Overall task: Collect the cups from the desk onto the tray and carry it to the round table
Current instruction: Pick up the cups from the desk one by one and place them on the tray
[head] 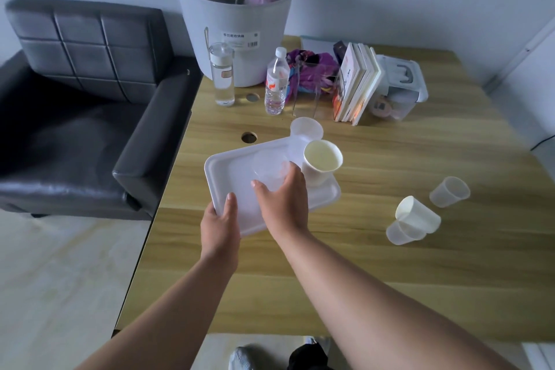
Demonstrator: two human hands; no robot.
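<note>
Head view, single frame. Step in hand, as I judge it: loading cups onto the tray point(223, 173), roughly half done.

Left hand point(220, 224) clamps the tray's near-left corner, thumb lying on top of the rim, fingers hidden beneath. The tray is held tilted, its 7 o'clock corner out past the desk point(390, 279) edge; whether its far end rests on the wood I cannot tell.

Right hand point(283, 200) is curled around a clear cup point(268, 170), fingers at its rim, setting it at the tray's centre (or just about to let go; contact with the tray floor is hard to read through the plastic).

Counts:
- Cups on the tray: three. The clear cup in hand, a second translucent cup point(304, 135) at the tray's 1 o'clock corner, and a cream paper cup point(321, 161) just beside it at 2 o'clock, touching or nearly so.
- Cups on the desk: three, all at about 4 o'clock from the tray and well apart from it. One translucent cup point(449, 192) lies tipped alone; a cream cup point(419, 215) lies on its side against a third translucent one point(402, 233).
- Trays: one.

Next move calls for: release the centre cup upright, reach right toward 4 o'clock, take the nearest tipped cup. Level the tray first, since the loaded cups could slide.

Round table not in frame.
</note>
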